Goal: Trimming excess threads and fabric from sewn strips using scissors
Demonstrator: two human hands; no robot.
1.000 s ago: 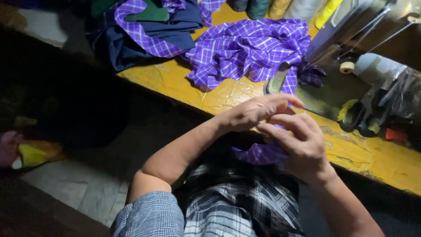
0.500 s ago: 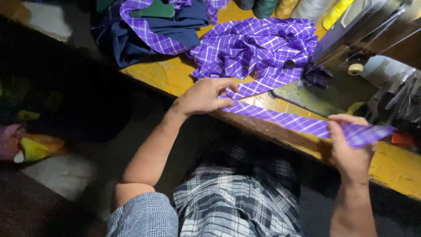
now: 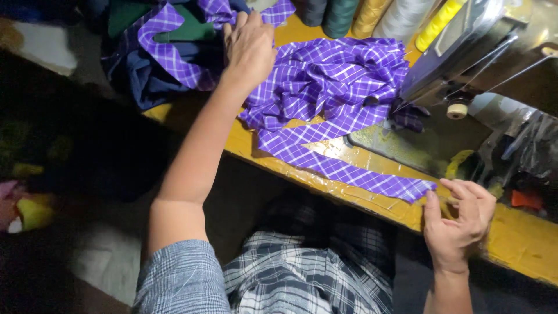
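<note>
Purple checked strip (image 3: 343, 168) lies slantwise along the yellow table (image 3: 523, 244), its near end pinched by the right hand (image 3: 459, 224); the left hand (image 3: 250, 46), fingers spread, presses the far fabric heap (image 3: 331, 75).

Thread cones (image 3: 372, 14), sewing machine (image 3: 465, 64), navy cloth (image 3: 148, 81).

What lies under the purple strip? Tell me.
The strip lies on the yellow table, its end by the right hand. Anything beneath it is covered.
</note>
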